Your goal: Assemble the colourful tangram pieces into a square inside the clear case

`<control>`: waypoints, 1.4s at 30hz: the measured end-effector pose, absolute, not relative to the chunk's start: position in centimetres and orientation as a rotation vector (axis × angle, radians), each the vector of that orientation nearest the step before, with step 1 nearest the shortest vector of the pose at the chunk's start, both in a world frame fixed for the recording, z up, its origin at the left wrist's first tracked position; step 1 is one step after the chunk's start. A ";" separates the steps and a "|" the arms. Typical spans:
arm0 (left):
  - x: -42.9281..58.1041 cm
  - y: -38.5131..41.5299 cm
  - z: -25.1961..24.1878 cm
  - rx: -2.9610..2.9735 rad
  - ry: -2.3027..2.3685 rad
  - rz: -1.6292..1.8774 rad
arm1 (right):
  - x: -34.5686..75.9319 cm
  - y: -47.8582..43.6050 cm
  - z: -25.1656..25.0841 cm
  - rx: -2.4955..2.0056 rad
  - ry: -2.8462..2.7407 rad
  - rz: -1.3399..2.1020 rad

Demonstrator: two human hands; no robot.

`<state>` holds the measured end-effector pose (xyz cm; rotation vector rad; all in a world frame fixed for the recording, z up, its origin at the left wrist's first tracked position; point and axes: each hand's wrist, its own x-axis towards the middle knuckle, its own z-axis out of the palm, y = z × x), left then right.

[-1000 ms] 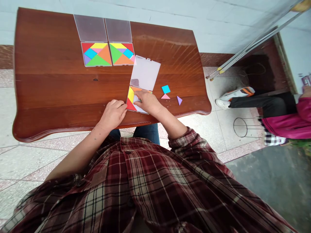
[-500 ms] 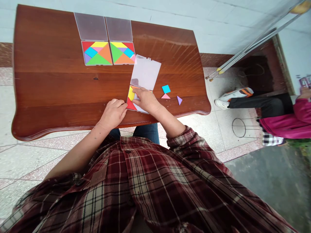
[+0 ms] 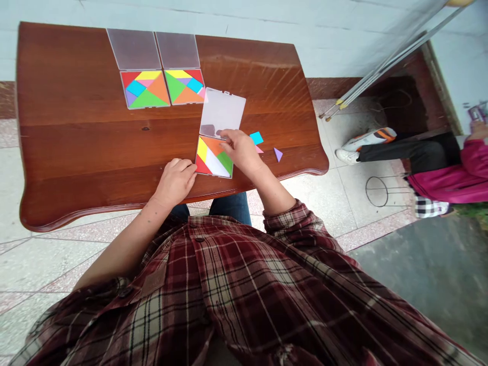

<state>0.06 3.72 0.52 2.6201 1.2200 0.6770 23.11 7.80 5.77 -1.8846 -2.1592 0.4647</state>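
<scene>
An open plastic case [image 3: 223,113] lies near the table's front edge; its tray holds a yellow piece [image 3: 202,148], a red piece [image 3: 201,165], an orange piece [image 3: 213,144] and a green piece [image 3: 225,163], with a bare white band between. My left hand [image 3: 176,179] rests on the table, fingertips at the tray's left edge, holding nothing. My right hand [image 3: 241,150] hovers over the tray's upper right corner, fingers apart and bent, nothing visible in them. Right of it lie a blue square [image 3: 256,138], a partly covered pink triangle [image 3: 259,150] and a purple triangle [image 3: 278,154].
Two open cases with filled trays, one on the left [image 3: 147,96] and one beside it [image 3: 185,87], lie at the back of the wooden table [image 3: 84,132]. Crutches [image 3: 358,84] lean at the right. A seated person's leg [image 3: 396,152] shows beyond the table.
My right hand has lifted off the tray's middle and moved right, uncovering the orange and green pieces. My left hand stays by the tray. The camera view has shifted slightly.
</scene>
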 end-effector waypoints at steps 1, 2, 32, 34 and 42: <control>0.0 3.8 0.5 2.618 1.219 0.682 | 24.2 7.7 5.9 -1.903 -2.116 0.432; 0.0 3.8 0.5 2.618 1.220 0.686 | 25.3 7.5 6.0 -1.921 -2.075 0.402; -0.8 4.6 0.7 2.639 1.207 0.733 | 34.2 12.4 5.4 -1.969 -2.379 0.441; -0.8 4.5 0.7 2.635 1.216 0.721 | 34.5 13.5 5.0 -1.969 -2.394 0.457; -0.6 4.3 0.4 2.565 1.250 0.625 | 37.2 14.3 4.4 -2.033 -2.218 0.513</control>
